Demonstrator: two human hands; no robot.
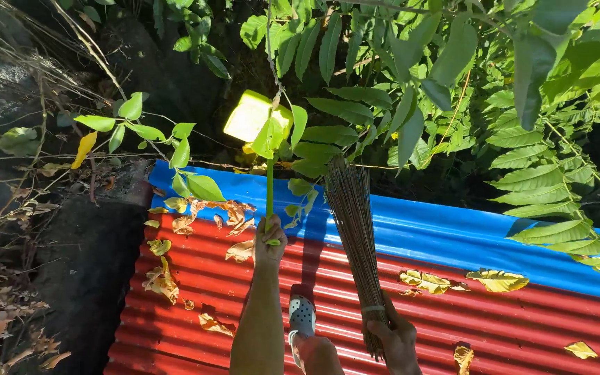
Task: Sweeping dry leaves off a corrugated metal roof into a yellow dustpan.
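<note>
A person stands on a corrugated metal roof [453, 312], red across the lower frame with a blue band [453, 232] running from centre left down toward the right edge. The left hand [269, 242], just left of centre, has its fingers wrapped around a green handle [269, 187]. The handle's long axis is vertical, pointing straight up the frame to a yellow-green dustpan [250, 114] at upper centre, its flat face tilted toward the camera and partly covered by leaves.

The right hand [396, 340], at bottom centre-right, is closed around the bound end of a stick broom [354, 236]. The broom leans slightly left as it rises, its brown bristles pointing up into the foliage [453, 83].

A foot in a pale perforated clog [301, 316] shows between the arms, partly cut off at the bottom edge. Dry yellow leaves [498, 280] lie scattered on the roof. The upper left is deep shadow, hard to make out.
</note>
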